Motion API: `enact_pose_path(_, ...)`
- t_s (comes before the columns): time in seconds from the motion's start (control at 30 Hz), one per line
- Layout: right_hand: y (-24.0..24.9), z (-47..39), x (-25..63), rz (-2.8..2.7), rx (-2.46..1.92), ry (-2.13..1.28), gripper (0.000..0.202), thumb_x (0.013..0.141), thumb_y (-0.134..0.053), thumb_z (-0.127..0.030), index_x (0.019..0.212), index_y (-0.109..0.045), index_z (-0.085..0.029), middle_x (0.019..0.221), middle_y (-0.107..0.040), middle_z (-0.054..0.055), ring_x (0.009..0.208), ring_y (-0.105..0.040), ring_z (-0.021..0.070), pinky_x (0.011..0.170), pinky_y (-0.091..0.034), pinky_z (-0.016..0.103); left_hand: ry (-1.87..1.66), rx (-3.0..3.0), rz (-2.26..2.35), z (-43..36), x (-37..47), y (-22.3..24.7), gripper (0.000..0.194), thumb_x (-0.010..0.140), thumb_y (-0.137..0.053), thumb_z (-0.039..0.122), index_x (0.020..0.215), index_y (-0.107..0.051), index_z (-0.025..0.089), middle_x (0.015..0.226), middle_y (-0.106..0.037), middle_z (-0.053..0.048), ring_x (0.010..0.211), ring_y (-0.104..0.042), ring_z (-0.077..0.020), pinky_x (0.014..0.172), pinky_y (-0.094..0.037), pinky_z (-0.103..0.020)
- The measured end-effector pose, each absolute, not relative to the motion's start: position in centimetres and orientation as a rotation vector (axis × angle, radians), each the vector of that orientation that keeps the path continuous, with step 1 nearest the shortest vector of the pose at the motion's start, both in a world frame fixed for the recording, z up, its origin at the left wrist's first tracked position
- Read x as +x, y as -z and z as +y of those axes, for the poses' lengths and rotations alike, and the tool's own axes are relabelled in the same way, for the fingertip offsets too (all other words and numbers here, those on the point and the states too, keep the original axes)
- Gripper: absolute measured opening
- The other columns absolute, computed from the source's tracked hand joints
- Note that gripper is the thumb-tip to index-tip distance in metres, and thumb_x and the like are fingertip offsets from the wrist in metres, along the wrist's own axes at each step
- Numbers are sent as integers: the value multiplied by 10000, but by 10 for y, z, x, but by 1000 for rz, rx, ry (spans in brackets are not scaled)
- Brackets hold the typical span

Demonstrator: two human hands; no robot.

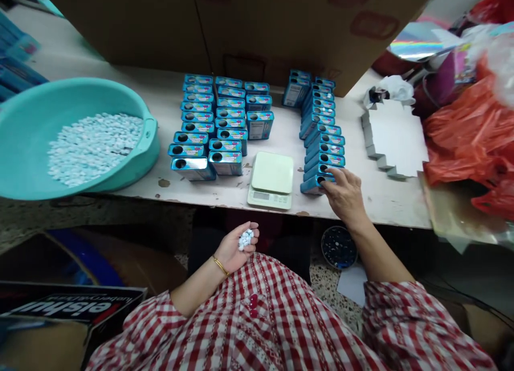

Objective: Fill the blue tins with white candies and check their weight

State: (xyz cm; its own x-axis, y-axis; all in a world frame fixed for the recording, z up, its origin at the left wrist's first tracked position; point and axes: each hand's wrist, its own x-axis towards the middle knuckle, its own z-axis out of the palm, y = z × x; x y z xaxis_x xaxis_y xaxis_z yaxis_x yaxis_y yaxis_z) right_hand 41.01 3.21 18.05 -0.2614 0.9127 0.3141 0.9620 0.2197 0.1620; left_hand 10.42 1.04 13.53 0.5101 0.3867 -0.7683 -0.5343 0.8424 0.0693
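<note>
My left hand (236, 248) is held palm up over my lap, its fingers curled round a small heap of white and pale-blue candies (246, 240). My right hand (345, 194) is at the nearest blue tin (311, 185) of the right-hand row, with thumb and fingers closed on its right end, beside the dark round hole in its top. Between the rows sits a pale-green kitchen scale (272, 178); its display is too small to read. More blue tins (225, 162) stand upright in columns left of the scale, dark holes showing in many tops.
A turquoise basin (150, 141) with many candies stands at the table's left. Behind the tins rises a large cardboard box (261, 28). White folded cartons (395, 135) and red plastic bags (461, 125) lie on the right. Below the table edge is a round container (338, 247).
</note>
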Motion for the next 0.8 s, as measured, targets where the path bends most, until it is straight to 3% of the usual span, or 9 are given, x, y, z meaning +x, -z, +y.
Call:
enact_pose_path(0.23,-223,60,359,-2475,-1521,532,162,877,-518,-307,890,-649,-213,1099,-617,81,946,-503,208,778,-346,335,-589,-196,885,5,105,-137,224,906,-411,177,804,-587,84,639,-532,-41,466,-460,-56,337,-271,-112)
enact_pose_path(0.4,-218,102,322,-2684,-1417,349,150,879,-506,-241,913,-648,-207,1088,-622,88,913,-511,215,756,-338,347,-600,-173,879,2,104,-141,239,908,-405,179,796,-594,85,644,-543,-50,471,-472,-61,335,-274,-114)
enact_pose_path(0.53,-215,111,325,-2600,-1366,156,235,874,-522,-261,1075,-621,-192,1110,-639,92,946,-547,215,791,-384,346,-618,-186,884,0,101,-139,238,905,-412,175,790,-600,84,637,-554,-51,463,-480,-60,334,-283,-115)
enact_pose_path(0.67,-225,94,350,-2347,-1346,42,359,845,-568,-344,1168,-586,-187,1147,-634,105,1035,-563,235,870,-426,378,-626,-198,896,3,100,-140,257,909,-405,175,786,-611,80,651,-603,-68,486,-537,-78,374,-372,-136)
enact_pose_path(0.8,-222,61,357,-2164,-1399,-38,276,852,-559,-286,1112,-618,-216,1085,-654,91,1014,-586,232,869,-464,399,-656,-227,926,9,101,-142,282,914,-377,160,820,-629,75,751,-677,-108,617,-645,-126,545,-521,-203)
